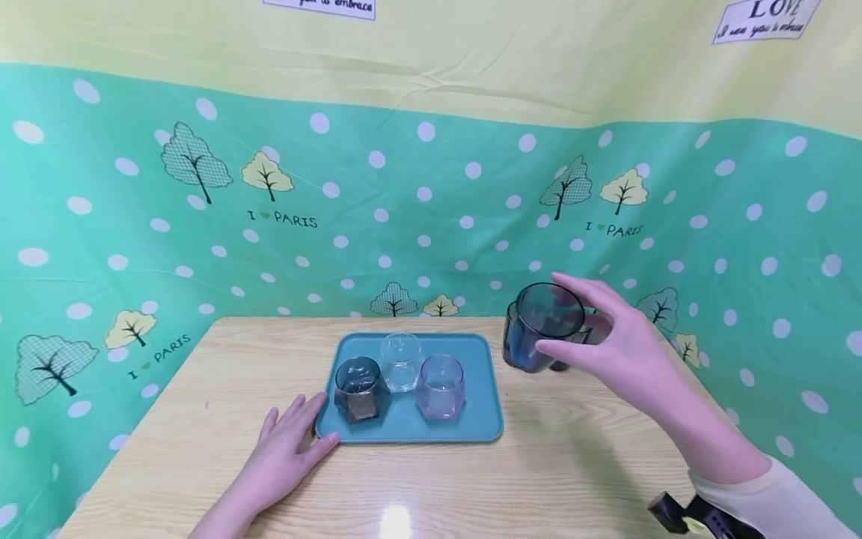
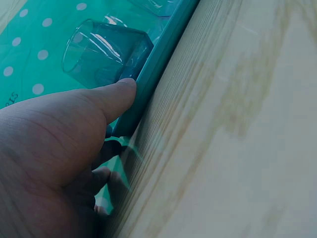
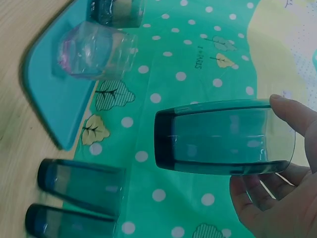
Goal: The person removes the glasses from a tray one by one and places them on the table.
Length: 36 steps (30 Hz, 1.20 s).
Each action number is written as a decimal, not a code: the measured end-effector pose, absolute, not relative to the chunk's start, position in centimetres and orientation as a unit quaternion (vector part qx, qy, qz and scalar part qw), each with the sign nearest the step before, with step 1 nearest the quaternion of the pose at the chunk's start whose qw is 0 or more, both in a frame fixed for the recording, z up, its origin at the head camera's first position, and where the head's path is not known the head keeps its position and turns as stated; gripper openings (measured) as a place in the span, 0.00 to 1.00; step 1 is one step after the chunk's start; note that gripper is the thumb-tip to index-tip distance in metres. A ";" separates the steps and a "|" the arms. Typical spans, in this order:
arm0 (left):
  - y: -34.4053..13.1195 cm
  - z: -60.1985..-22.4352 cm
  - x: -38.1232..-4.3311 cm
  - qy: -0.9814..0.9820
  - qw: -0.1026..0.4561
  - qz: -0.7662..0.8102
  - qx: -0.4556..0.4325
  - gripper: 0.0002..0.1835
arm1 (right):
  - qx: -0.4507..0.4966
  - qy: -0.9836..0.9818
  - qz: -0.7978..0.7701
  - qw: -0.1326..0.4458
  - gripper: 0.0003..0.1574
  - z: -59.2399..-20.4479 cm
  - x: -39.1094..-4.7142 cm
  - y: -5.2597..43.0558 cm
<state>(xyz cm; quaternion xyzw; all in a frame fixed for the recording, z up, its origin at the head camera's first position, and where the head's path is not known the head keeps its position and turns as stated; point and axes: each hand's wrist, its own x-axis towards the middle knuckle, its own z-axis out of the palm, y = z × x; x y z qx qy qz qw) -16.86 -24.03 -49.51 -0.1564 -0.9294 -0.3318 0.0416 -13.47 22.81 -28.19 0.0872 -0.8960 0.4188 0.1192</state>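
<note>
My right hand (image 1: 622, 346) holds a tall blue-tinted drinking glass (image 1: 542, 329) between thumb and fingers near its rim, raised off the table to the right of the blue tray (image 1: 417, 433). In the right wrist view, two similar tinted glasses (image 3: 81, 186) stand on the table below it; the head view shows them partly hidden behind the held glass. My left hand (image 1: 286, 453) rests at the tray's front left corner, thumb against the front rim and fingers along the left side. On the tray stand a dark grey glass (image 1: 360, 393), a clear glass (image 1: 402, 363) and a pinkish glass (image 1: 441, 389).
The light wooden table (image 1: 417, 486) reaches back to a green and yellow curtain (image 1: 431, 187) with dots and trees, which also hangs at both sides. A black device (image 1: 703, 516) is strapped at the right wrist.
</note>
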 end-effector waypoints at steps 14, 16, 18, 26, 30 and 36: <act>-24.0 -49.3 -16.9 -0.929 0.036 -0.332 -0.157 0.45 | 0.021 -0.909 0.406 0.096 0.60 -29.5 -12.2 27.7; -24.0 -49.4 -17.0 -0.930 0.036 -0.332 -0.157 0.45 | 0.017 -0.910 0.405 0.092 0.60 -29.8 -12.2 28.5; -24.1 -49.4 -17.0 -0.929 0.037 -0.333 -0.158 0.45 | 0.009 -0.912 0.401 0.089 0.61 -30.1 -12.2 29.2; -24.1 -49.5 -16.9 -0.930 0.042 -0.328 -0.163 0.45 | -0.022 -0.916 0.393 0.081 0.61 -31.1 -12.6 32.1; -24.0 -49.5 -16.9 -0.931 0.041 -0.325 -0.164 0.45 | -0.039 -0.914 0.398 0.071 0.61 -31.5 -12.8 33.5; -24.0 -49.3 -16.9 -0.932 0.036 -0.322 -0.161 0.45 | -0.063 -0.918 0.386 0.071 0.61 -32.0 -13.0 35.6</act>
